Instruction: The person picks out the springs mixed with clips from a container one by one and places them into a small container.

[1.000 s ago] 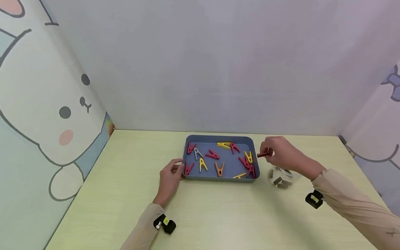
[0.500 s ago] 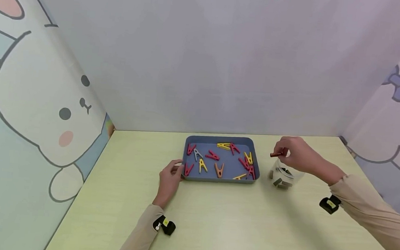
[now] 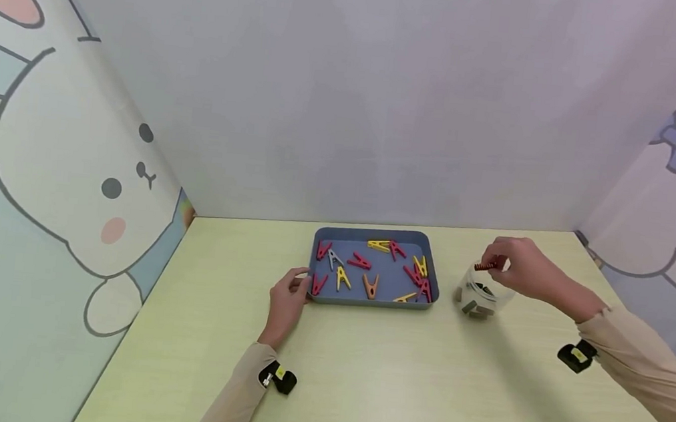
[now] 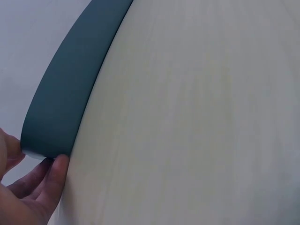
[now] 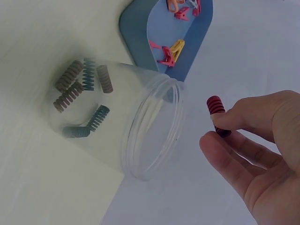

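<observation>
Between thumb and fingers, my right hand (image 3: pixel 523 267) pinches a red coil spring (image 5: pixel 216 108) just above the mouth of a clear plastic jar (image 5: pixel 140 126). Several brown and green springs (image 5: pixel 98 118) lie at the jar's bottom. To the left is a shallow blue-grey tray (image 3: pixel 366 302) with red, yellow, orange and grey clothespins; one is an orange clothespin (image 3: pixel 370 286). My left hand (image 3: pixel 286 306) is at the tray's left front corner. In the left wrist view its fingertips (image 4: pixel 60 164) touch the outer wall, the thumb on the other side of the corner.
The pale wooden table (image 3: pixel 372 375) bears the tray and jar. A grey-white wall (image 3: pixel 377 107) rises behind it, and cartoon-printed panels stand at both sides. Each sleeve carries a small black wrist camera, such as the left wrist camera (image 3: pixel 280 377).
My right hand has moved right with the red spring, from beside the tray's right edge to over the jar. The left hand and the tray have stayed put.
</observation>
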Motion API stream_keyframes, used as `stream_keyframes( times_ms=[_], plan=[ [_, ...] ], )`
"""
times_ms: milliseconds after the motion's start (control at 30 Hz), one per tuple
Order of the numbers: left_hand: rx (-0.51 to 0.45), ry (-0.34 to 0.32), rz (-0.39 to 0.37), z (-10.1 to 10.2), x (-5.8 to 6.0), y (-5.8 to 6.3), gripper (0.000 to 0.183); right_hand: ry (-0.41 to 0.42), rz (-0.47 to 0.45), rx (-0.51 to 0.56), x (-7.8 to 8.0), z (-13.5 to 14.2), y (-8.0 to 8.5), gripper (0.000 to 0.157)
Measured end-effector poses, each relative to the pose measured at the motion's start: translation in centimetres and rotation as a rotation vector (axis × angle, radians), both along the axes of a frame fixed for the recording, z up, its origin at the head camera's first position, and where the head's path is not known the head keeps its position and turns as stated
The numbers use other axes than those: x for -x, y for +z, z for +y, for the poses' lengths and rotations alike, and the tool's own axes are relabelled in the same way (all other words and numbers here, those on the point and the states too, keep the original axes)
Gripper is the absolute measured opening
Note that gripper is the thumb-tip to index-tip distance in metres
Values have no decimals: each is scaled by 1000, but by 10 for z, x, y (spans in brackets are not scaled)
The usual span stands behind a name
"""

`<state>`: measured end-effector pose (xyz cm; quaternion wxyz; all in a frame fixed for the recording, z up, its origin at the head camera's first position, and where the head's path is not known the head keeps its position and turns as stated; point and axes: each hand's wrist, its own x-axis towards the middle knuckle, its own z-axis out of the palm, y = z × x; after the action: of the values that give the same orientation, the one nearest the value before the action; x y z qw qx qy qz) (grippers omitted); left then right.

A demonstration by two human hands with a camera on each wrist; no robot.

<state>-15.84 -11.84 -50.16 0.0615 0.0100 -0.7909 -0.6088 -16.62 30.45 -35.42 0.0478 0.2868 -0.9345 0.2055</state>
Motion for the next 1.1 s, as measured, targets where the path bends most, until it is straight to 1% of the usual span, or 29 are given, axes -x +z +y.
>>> stream_keyframes(
  times_ms=[267, 467, 800, 1100],
  plan=[
    [1, 4, -10, 2, -1, 2, 25, 0, 36, 17, -6, 8, -5, 25],
    [10, 5, 1, 2, -2, 3, 25, -27, 17, 14, -6, 12, -11, 22],
    [22, 2, -15, 2, -2, 2, 26, -36, 7, 22, -5, 17, -23, 22],
    [40, 10, 17, 3, -2, 1, 26, -34, -19, 34, -2, 16, -26, 19]
  ],
)
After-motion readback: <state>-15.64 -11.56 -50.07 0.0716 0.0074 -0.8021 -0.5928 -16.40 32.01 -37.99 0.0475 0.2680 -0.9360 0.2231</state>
